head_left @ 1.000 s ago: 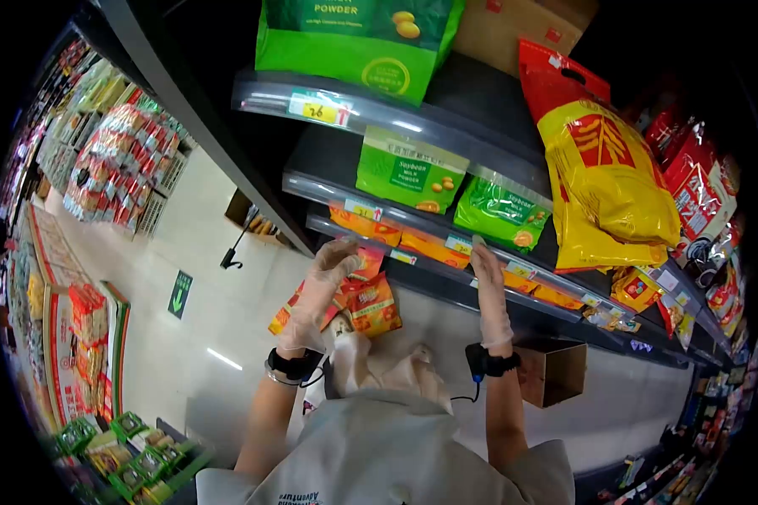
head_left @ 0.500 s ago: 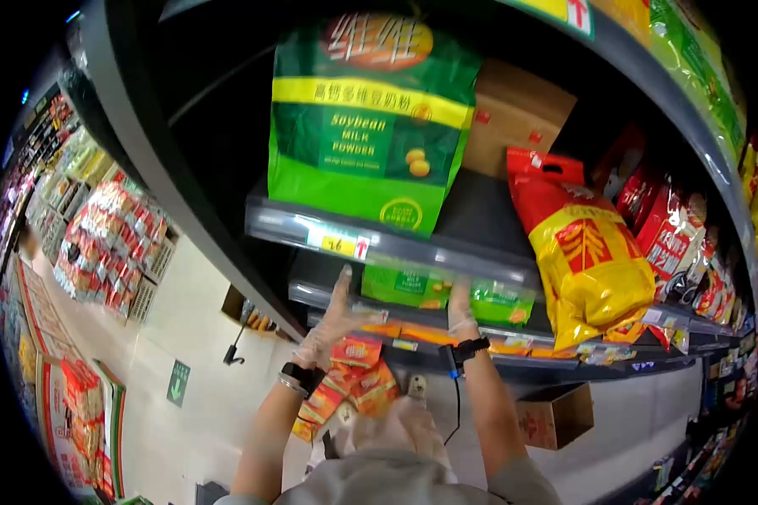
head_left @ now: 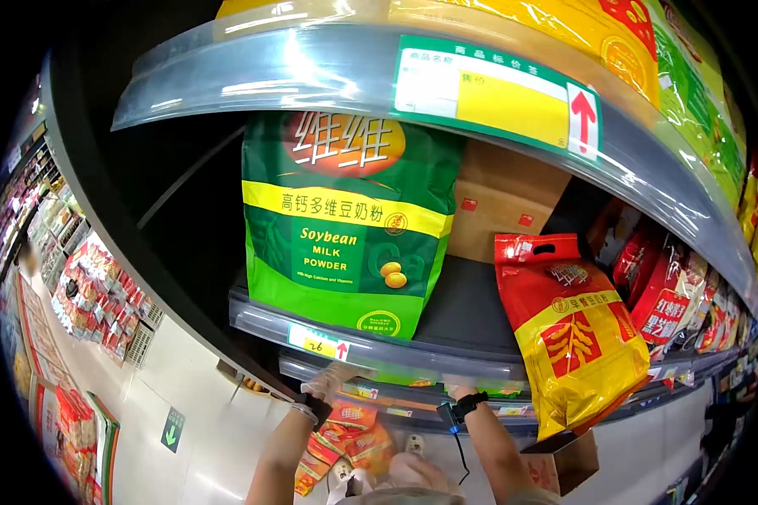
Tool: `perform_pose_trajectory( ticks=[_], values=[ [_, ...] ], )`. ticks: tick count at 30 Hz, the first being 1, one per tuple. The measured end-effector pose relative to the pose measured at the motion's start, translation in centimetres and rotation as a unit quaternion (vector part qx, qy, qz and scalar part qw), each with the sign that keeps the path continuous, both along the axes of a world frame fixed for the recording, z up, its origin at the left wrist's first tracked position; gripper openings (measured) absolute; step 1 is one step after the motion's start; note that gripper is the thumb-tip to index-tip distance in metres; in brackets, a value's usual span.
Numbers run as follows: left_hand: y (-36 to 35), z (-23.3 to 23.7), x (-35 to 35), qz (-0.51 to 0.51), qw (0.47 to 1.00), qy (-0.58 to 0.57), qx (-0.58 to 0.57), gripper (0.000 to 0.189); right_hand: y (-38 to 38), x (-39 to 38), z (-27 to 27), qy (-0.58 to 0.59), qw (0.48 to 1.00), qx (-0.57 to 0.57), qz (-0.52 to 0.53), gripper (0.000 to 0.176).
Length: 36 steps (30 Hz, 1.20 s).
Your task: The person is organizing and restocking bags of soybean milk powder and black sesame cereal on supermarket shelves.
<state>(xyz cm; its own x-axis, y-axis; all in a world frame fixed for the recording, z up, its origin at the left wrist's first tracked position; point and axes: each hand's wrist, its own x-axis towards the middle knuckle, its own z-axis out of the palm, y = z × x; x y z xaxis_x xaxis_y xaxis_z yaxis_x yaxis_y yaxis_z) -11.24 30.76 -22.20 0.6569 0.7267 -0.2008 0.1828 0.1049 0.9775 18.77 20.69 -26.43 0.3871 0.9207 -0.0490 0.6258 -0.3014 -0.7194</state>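
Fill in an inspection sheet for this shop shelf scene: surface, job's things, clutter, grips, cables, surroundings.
Surface: dark shelf board, stocked.
Job's things: clear shelf rail with price label, nearest the hands.
Clutter: green soybean milk powder bag, upright; red and yellow bag; cardboard box; orange packets below.
Grips: left hand gloved, raised just under the rail; right hand mostly hidden; open or shut unclear.
Cables: black lead hanging from the right wristband.
Surroundings: aisle floor and stacked displays at left.

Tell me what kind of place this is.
Most likely a supermarket aisle: shelves carry price tags on their edges and hold packaged food, such as a soybean milk powder bag, and more stacked goods stand across the floor.
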Motion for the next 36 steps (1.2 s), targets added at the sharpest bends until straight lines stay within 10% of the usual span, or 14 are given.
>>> perform_pose_trajectory(
  ticks=[16, 18, 20, 22, 26, 28, 36],
  values=[
    [6.2, -10.2, -11.3, 0.252, 0.934, -0.232, -0.100, 0.054, 6.3, -13.0, 5.4, 0.194, 0.972, 0.108, 0.075, 0.035],
    [3.4, -3.0, -8.9, 0.236, 0.949, 0.124, 0.169, 0.039, 5.5, -13.6, 5.8, 0.205, 0.968, 0.124, 0.069, 0.036],
    [1.7, -1.8, -6.8, 0.353, 0.902, -0.019, 0.246, 0.033, 3.6, -13.3, 6.2, 0.212, 0.967, 0.138, 0.033, 0.036],
    [-1.3, -1.5, -5.3, 0.453, 0.796, 0.119, 0.383, 0.034, 0.8, -12.4, 6.3, 0.203, 0.968, 0.145, -0.037, 0.037],
    [-6.2, 0.4, -0.7, 0.302, 0.882, 0.045, 0.359, 0.025, -6.1, -7.6, 6.5, 0.130, 0.929, 0.134, -0.320, 0.038],
    [-7.7, 1.6, 2.5, 0.191, 0.935, 0.019, 0.299, 0.030, -8.2, -2.5, 2.9, 0.086, 0.845, 0.369, -0.377, 0.038],
    [-9.4, 2.9, 13.2, -0.049, 0.980, -0.135, -0.134, 0.032, -16.2, 8.7, 2.8, 0.055, 0.929, 0.123, -0.345, 0.038]
  ],
)
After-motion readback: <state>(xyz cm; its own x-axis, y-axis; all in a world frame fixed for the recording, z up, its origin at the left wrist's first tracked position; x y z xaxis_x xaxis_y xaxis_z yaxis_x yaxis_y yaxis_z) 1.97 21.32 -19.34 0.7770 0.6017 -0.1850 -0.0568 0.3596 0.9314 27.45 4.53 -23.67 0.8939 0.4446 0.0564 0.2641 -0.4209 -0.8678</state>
